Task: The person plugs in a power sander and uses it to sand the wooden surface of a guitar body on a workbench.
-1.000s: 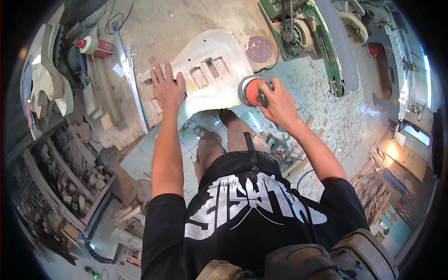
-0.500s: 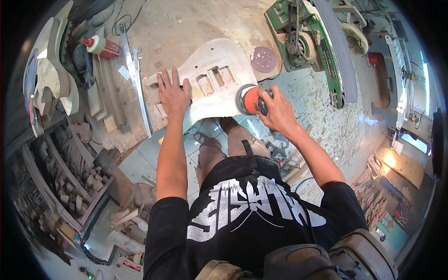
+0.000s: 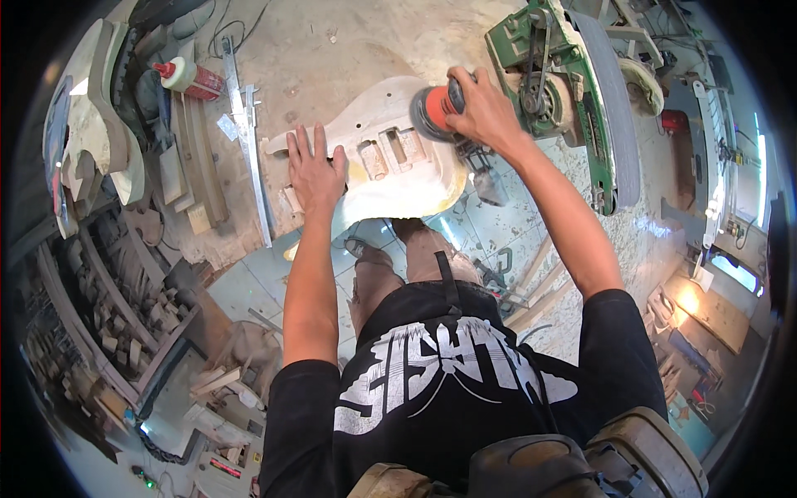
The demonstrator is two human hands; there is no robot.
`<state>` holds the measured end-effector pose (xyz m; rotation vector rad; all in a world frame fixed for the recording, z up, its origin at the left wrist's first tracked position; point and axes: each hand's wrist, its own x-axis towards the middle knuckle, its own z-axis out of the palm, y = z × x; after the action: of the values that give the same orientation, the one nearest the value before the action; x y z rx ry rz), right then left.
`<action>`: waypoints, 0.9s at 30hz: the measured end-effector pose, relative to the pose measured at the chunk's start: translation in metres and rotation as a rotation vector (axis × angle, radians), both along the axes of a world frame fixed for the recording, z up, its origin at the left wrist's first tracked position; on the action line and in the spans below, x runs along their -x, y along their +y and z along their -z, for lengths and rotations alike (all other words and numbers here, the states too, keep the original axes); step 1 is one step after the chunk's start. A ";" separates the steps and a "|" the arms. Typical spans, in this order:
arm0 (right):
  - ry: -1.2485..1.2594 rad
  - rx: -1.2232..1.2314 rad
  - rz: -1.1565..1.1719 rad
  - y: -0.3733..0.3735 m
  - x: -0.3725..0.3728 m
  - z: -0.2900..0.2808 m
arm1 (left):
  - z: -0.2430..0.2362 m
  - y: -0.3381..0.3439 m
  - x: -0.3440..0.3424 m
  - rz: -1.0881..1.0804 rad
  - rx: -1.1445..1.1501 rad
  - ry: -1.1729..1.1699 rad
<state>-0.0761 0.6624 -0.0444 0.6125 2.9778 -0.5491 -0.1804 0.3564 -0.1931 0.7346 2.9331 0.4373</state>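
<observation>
A pale wooden electric guitar body (image 3: 390, 189) with routed cavities lies on the workbench, its lower edge reaching past the bench edge. My left hand (image 3: 316, 173) rests flat on its left part, fingers spread. My right hand (image 3: 484, 112) is wrapped round an orange and black random orbital sander (image 3: 435, 109). The sander's pad is at the upper right rim of the guitar body and looks tilted. The round sanding disc seen on the bench before is hidden now behind the sander and hand.
A green belt sander (image 3: 540, 91) stands right of the bench. On the left of the bench (image 3: 307, 50) lie a metal ruler (image 3: 247, 158), a red and white glue bottle (image 3: 189, 78) and wood strips (image 3: 199, 162). Curved wooden pieces (image 3: 100, 116) stand at far left.
My right hand has carried the sander up and away from me, from the guitar body's lower right edge to its upper right rim. My left hand stays on the wood.
</observation>
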 end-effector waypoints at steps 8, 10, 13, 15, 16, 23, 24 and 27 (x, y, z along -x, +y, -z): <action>-0.013 -0.040 0.027 0.022 0.052 0.011 | -0.001 0.001 0.000 -0.008 0.013 0.004; -0.002 -0.036 0.012 0.017 0.043 0.010 | 0.000 0.001 -0.001 -0.007 0.013 0.011; -0.049 -0.007 -0.027 0.010 0.031 0.007 | 0.003 -0.001 0.001 -0.002 0.010 0.034; -0.042 -0.029 0.025 0.015 0.032 0.006 | 0.004 0.001 0.001 0.001 0.004 0.050; -0.041 -0.032 0.027 0.018 0.034 0.006 | 0.004 0.001 0.000 0.000 -0.012 0.036; -0.046 -0.017 -0.051 0.003 0.032 0.002 | -0.001 0.000 0.000 -0.004 -0.004 0.014; -0.038 -0.015 -0.010 0.007 0.031 0.003 | -0.001 0.000 0.000 -0.002 -0.003 0.013; -0.031 -0.024 0.045 0.018 0.033 0.006 | 0.000 0.001 0.003 0.009 -0.015 0.051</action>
<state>-0.1092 0.6806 -0.0506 0.6851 2.9524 -0.5026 -0.1830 0.3574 -0.1926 0.7721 2.9753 0.4463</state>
